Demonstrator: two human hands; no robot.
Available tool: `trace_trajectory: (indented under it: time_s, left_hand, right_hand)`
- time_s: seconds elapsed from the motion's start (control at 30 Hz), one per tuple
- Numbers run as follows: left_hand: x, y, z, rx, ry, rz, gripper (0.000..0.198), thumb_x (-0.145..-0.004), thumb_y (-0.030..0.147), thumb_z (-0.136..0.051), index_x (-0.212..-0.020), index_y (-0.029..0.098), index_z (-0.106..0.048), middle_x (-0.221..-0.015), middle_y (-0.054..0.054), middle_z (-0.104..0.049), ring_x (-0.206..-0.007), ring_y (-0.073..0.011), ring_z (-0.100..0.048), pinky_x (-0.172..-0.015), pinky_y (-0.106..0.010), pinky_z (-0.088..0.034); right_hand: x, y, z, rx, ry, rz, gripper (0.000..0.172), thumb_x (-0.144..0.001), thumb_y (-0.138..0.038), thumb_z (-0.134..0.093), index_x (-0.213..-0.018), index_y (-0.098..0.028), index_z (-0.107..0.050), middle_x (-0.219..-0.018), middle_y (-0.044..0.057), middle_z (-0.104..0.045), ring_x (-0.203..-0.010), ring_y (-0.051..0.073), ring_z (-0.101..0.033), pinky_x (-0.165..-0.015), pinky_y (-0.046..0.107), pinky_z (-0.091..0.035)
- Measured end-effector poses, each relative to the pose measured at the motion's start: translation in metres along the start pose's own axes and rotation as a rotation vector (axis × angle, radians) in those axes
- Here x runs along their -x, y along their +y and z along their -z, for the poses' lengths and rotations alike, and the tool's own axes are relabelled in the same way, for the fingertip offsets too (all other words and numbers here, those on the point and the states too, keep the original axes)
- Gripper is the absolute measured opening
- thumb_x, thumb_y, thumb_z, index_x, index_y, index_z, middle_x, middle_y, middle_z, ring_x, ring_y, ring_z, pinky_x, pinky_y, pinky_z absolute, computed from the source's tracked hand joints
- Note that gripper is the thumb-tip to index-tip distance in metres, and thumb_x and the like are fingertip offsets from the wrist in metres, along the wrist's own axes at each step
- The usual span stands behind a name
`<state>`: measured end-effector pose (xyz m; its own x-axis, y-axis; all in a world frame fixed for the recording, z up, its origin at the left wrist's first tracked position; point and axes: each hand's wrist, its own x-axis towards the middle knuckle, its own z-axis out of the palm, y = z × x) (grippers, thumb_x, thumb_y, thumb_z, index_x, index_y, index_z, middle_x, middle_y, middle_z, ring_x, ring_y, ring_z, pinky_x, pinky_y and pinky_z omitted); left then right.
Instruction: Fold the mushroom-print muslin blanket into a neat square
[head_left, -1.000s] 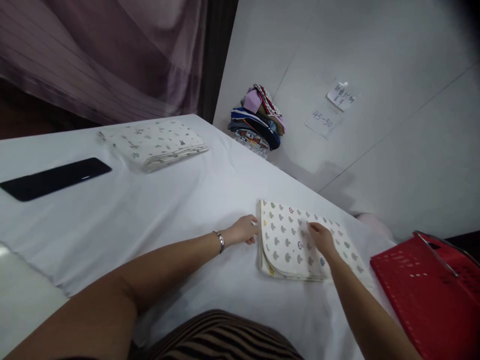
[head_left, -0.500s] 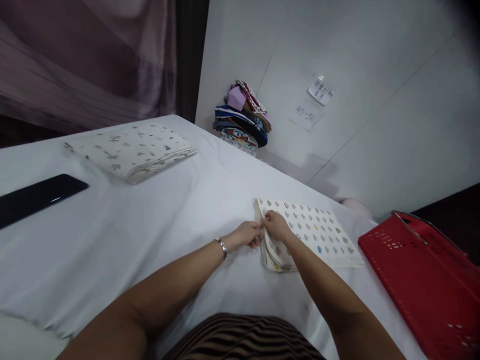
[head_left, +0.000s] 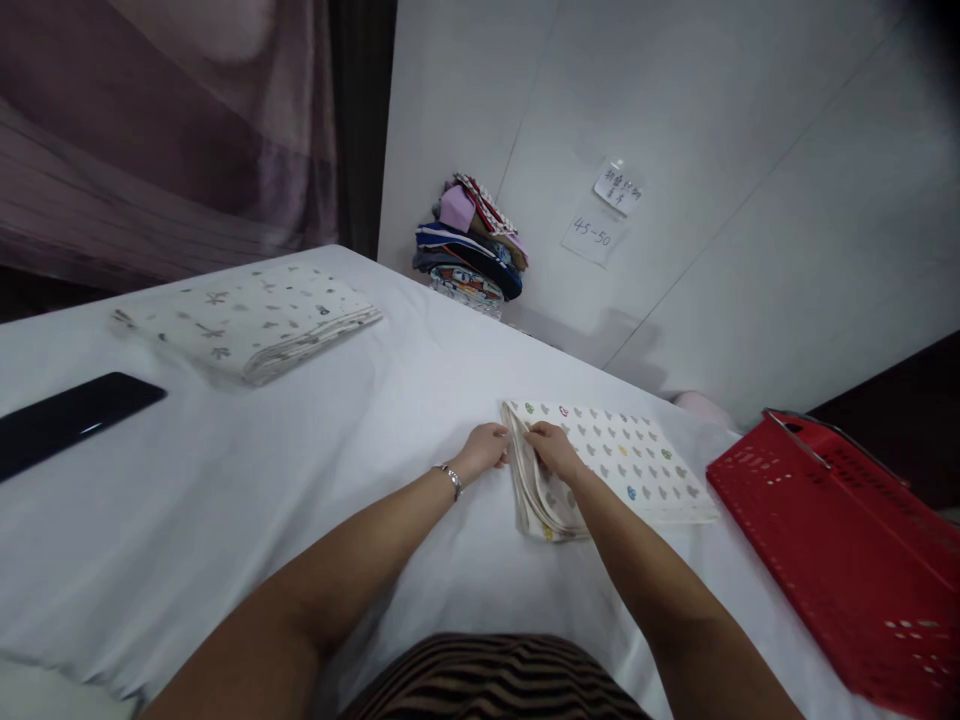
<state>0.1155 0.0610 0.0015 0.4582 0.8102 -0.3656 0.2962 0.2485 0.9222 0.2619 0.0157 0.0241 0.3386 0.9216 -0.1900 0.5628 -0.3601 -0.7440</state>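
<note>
A folded cream cloth [head_left: 637,455], printed with small grey motifs and a few coloured ones, lies flat in front of me. At its left end several layers fan apart along the folded edge. My right hand [head_left: 555,450] rests over this end, thumb and fingers closed on the upper layers. From the left, my left hand [head_left: 484,450] meets the same edge, its fingers curled around the lower layers; the fingertips are partly hidden. A bracelet circles my left wrist.
Another folded printed cloth [head_left: 255,315] lies at the far left of the white-covered table [head_left: 360,430]. Nearer me is a black phone-like slab [head_left: 75,415]. A red basket [head_left: 832,560] stands right. Folded clothes [head_left: 472,245] are stacked by the wall, under paper notes [head_left: 616,187].
The layers at the cloth's left end have parted wider, with the right hand pulling the top ones slightly rightward. The whole view has shifted a little as my head moved.
</note>
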Motion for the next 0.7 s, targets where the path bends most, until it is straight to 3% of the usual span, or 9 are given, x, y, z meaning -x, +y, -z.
trace_trajectory:
  time_s: [0.13,0.27,0.47,0.57,0.7]
  left_hand:
    - [-0.021,0.005,0.000,-0.125,0.073,-0.019,0.043,-0.083,0.018,-0.050,-0.125,0.008,-0.055,-0.085,-0.009,-0.072,-0.063,-0.0127,-0.066,-0.053,-0.020,-0.048]
    - [-0.036,0.013,0.002,-0.274,0.151,-0.083,0.032,-0.082,0.020,-0.050,-0.107,0.012,-0.068,-0.082,-0.008,-0.073,-0.071,-0.0156,-0.067,-0.062,-0.022,-0.047]
    - [-0.046,0.022,0.002,-0.451,0.270,-0.190,0.025,-0.083,0.022,-0.050,-0.091,0.018,-0.073,-0.099,-0.010,-0.072,-0.095,-0.0208,-0.064,-0.079,-0.026,-0.044]
    - [-0.048,0.021,0.000,-0.510,0.326,-0.182,0.022,-0.083,0.023,-0.050,-0.089,0.018,-0.070,-0.101,-0.011,-0.070,-0.096,-0.0227,-0.062,-0.078,-0.028,-0.044]
    - [-0.049,0.020,-0.001,-0.575,0.389,-0.187,0.023,-0.086,0.026,-0.048,-0.098,0.019,-0.066,-0.107,-0.010,-0.067,-0.097,-0.0219,-0.060,-0.077,-0.029,-0.043]
  right_hand:
    - [-0.004,0.004,-0.002,0.024,0.019,0.030,0.012,-0.078,-0.028,-0.052,-0.075,-0.018,-0.058,-0.048,-0.007,-0.047,-0.042,0.009,-0.043,-0.043,0.019,-0.033]
    - [-0.008,0.009,-0.005,0.028,0.015,0.062,0.017,-0.080,-0.033,-0.054,-0.074,-0.018,-0.058,-0.050,-0.005,-0.052,-0.045,0.009,-0.047,-0.046,0.019,-0.036]
    - [-0.009,0.013,-0.006,-0.070,0.002,0.105,0.025,-0.084,-0.038,-0.045,-0.070,-0.019,-0.055,-0.055,-0.004,-0.054,-0.043,0.009,-0.045,-0.046,0.021,-0.036]
    - [-0.018,0.020,0.003,-0.024,0.127,0.199,0.022,-0.083,-0.035,-0.045,-0.078,-0.020,-0.059,-0.063,-0.002,-0.059,-0.058,0.013,-0.054,-0.059,0.023,-0.044]
    - [-0.037,0.034,0.027,0.184,0.273,0.333,0.026,-0.081,-0.029,-0.045,-0.095,-0.020,-0.065,-0.097,0.004,-0.067,-0.089,0.018,-0.059,-0.085,0.031,-0.045]
